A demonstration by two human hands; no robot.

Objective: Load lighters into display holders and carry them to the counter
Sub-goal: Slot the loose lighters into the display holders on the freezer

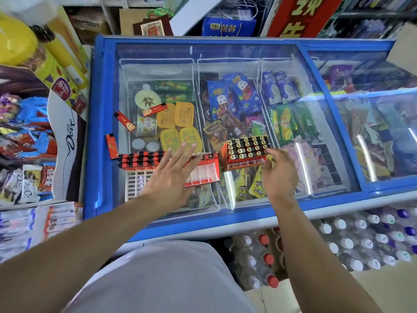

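Note:
Two red display holders rest on the glass lid of a blue chest freezer. The left holder is partly filled, with a row of red-and-black lighters along its back and bare slots in front. The right holder is packed with gold-topped lighters. Three loose red lighters lie on the lid: one at the left edge, one farther back, one beyond it. My left hand hovers flat and open over the left holder. My right hand is open, fingertips at the right holder's side.
A white plastic grid tray lies in front of the left holder. Candy and chocolate packs crowd the shelf on the left. Bottled water packs stand on the floor under the freezer's front edge. Boxes and bags stand behind the freezer.

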